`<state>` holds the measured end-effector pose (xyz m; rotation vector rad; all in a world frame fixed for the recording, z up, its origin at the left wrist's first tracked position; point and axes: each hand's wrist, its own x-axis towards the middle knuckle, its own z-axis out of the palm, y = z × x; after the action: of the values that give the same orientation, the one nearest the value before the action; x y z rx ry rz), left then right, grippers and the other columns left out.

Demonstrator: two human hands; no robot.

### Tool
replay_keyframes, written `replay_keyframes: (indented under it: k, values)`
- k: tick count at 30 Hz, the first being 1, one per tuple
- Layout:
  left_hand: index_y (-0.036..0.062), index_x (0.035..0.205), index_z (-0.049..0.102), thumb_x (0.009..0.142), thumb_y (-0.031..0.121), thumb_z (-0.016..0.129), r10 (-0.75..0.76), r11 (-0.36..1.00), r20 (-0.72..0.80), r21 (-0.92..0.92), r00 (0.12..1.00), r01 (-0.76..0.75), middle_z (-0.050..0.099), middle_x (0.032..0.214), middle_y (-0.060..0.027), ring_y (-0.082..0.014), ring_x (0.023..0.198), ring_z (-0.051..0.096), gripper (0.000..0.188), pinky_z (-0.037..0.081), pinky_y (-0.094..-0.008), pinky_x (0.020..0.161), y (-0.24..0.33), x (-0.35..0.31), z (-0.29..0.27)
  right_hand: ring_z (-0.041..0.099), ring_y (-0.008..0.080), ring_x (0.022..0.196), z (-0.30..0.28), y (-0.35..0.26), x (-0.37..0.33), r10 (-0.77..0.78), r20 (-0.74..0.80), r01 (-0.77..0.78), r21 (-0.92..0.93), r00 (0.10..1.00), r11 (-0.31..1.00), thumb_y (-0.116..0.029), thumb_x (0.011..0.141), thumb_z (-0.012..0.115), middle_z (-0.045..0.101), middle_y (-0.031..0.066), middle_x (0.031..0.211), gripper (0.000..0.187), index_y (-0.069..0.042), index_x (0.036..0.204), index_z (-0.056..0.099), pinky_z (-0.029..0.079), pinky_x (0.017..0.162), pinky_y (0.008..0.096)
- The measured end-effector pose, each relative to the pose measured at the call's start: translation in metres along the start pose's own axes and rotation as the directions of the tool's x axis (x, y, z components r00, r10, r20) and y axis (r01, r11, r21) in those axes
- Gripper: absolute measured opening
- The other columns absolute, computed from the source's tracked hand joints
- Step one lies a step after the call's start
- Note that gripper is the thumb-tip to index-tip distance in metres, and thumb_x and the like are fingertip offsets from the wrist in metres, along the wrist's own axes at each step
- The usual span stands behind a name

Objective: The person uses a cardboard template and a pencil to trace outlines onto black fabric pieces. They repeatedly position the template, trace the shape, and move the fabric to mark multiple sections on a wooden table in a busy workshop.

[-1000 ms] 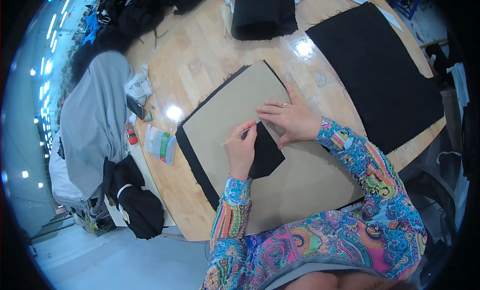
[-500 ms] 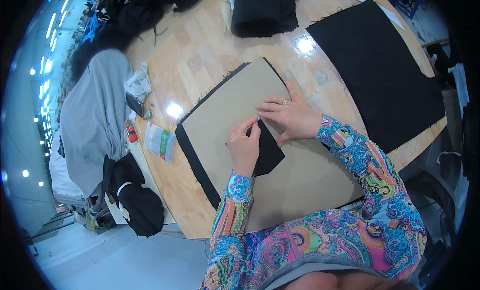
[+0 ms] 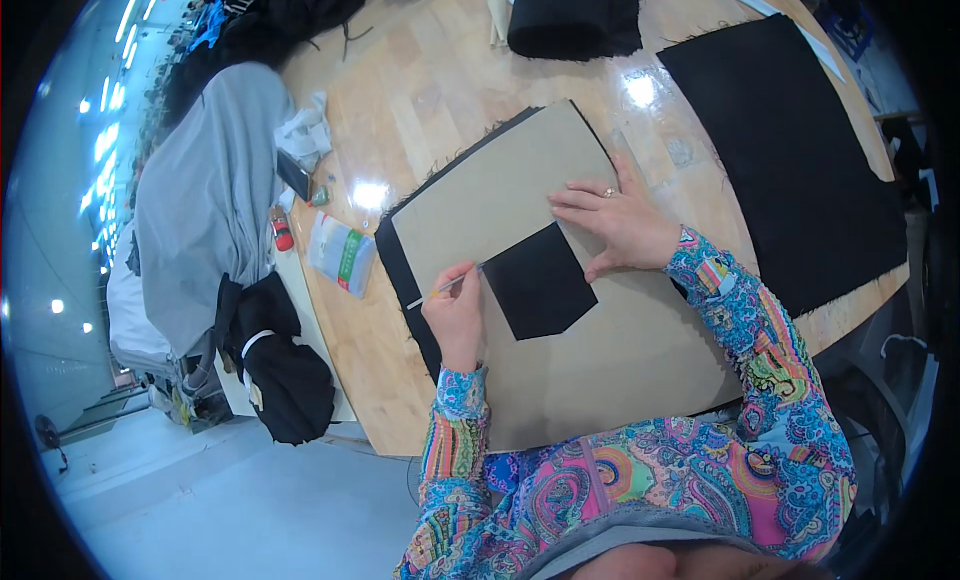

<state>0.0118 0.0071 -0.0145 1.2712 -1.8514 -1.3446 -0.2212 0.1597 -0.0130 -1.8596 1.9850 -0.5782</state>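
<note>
A tan sheet, like a card pattern (image 3: 540, 390), lies on black fabric (image 3: 395, 265) whose frayed edge sticks out along the left and far sides. In its middle shows a black pocket-shaped five-sided area (image 3: 542, 285); I cannot tell whether it is a laid piece or a cut-out. My left hand (image 3: 455, 315) pinches a slim pen (image 3: 417, 303), its tip end close to the black shape's left corner. Fingers spread, my right hand (image 3: 625, 225) rests flat on the tan sheet, beside the shape's far right edge.
A large black fabric panel (image 3: 790, 160) covers the table's right side. A black fabric roll (image 3: 575, 20) lies at the far edge. On the left are a plastic packet (image 3: 340, 253), a red object (image 3: 281, 230), a phone-like dark item (image 3: 294, 176) and grey cloth (image 3: 210, 210).
My left hand has moved left, from beside my right hand to the shape's left corner, uncovering more of the black shape. My right hand stays on the sheet. The whole view has shifted slightly.
</note>
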Motion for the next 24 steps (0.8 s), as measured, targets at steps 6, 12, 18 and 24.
replay_keyframes:
  k: [6, 12, 18, 24]
  values:
    - [-0.0019, 0.094, 0.068, 0.087, 0.009, 0.065, 0.057, 0.997, -0.071, 0.056, 0.996, -0.053, 0.062, 0.073, 0.0022, -0.0021, 0.063, 0.052, 0.013, 0.041, -0.0185, 0.055, -0.004, -0.001, -0.001, 0.033, 0.0207, 0.135, 0.003, 0.0, 0.002, -0.006, -0.005, 0.006, 0.001, 1.0, 1.0, -0.043, 0.058, 0.084, 0.041, 0.0019, 0.142, 0.089, -0.008, 0.132, 0.049, 0.004, 0.111, 0.0657]
    - [-0.0013, 0.094, 0.068, 0.088, 0.007, 0.064, 0.019, 0.997, -0.046, 0.08, 0.999, -0.015, 0.059, 0.067, 0.0039, -0.0005, 0.056, 0.047, 0.011, 0.033, -0.0183, 0.047, 0.015, -0.006, 0.007, 0.033, 0.0203, 0.135, 0.0, 0.001, 0.0, 0.005, 0.0, -0.005, -0.009, 1.0, 1.0, -0.042, 0.058, 0.084, 0.042, 0.0013, 0.141, 0.091, -0.009, 0.134, 0.048, 0.003, 0.111, 0.065]
    - [-0.0033, 0.093, 0.068, 0.087, 0.01, 0.064, 0.113, 0.976, -0.04, 0.19, 0.993, -0.103, 0.063, 0.067, 0.001, -0.0036, 0.059, 0.054, 0.014, 0.042, -0.0206, 0.054, 0.015, -0.004, 0.01, 0.034, 0.0203, 0.135, 0.002, 0.001, 0.0, 0.004, -0.011, -0.005, -0.009, 1.0, 1.0, -0.041, 0.058, 0.084, 0.042, 0.0012, 0.142, 0.091, -0.009, 0.135, 0.047, 0.003, 0.112, 0.0646]
    - [-0.0036, 0.092, 0.067, 0.088, 0.01, 0.062, 0.228, 0.924, -0.054, 0.327, 0.972, -0.198, 0.064, 0.07, -0.0011, -0.0047, 0.061, 0.056, 0.015, 0.044, -0.0211, 0.057, -0.006, 0.001, 0.003, 0.033, 0.0205, 0.136, 0.002, 0.002, 0.002, -0.002, 0.004, 0.002, 0.001, 1.0, 1.0, -0.041, 0.059, 0.084, 0.041, 0.0013, 0.142, 0.091, -0.008, 0.135, 0.047, 0.001, 0.112, 0.0636]
